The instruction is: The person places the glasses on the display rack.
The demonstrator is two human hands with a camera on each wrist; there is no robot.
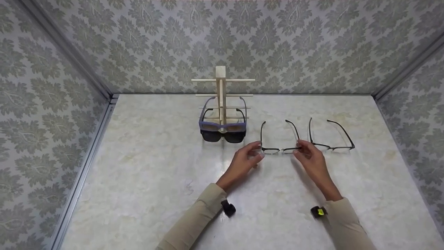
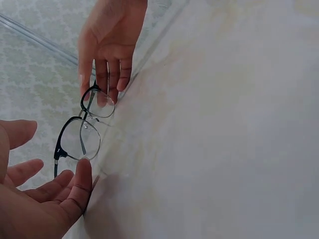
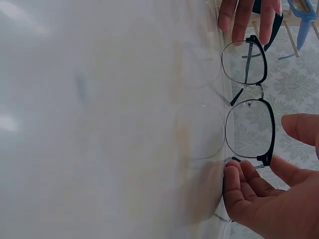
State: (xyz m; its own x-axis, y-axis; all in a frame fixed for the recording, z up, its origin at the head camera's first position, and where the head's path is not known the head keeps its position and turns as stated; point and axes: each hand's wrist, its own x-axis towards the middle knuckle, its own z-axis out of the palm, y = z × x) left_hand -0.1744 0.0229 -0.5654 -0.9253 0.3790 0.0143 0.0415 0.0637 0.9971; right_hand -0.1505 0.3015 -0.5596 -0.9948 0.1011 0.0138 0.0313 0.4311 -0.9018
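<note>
A pair of thin black half-rim glasses point(image 1: 279, 150) stands on the pale marble table point(image 1: 145, 166), temples unfolded and pointing away from me. My left hand point(image 1: 258, 150) is at its left end: in the left wrist view a fingertip point(image 2: 83, 167) touches the lens rim point(image 2: 79, 137) while the thumb stays apart. My right hand point(image 1: 300, 147) is at the right end. In the right wrist view its fingertips point(image 3: 233, 172) meet the frame corner point(image 3: 264, 160), with the thumb held off. Neither hand closes round the frame.
A second pair of thin black glasses point(image 1: 332, 140) lies just right of my hands. Left of them a wooden rack point(image 1: 221, 93) carries blue-framed sunglasses point(image 1: 222, 125) above black sunglasses point(image 1: 223, 136). Patterned walls point(image 1: 52, 104) close in the table on three sides.
</note>
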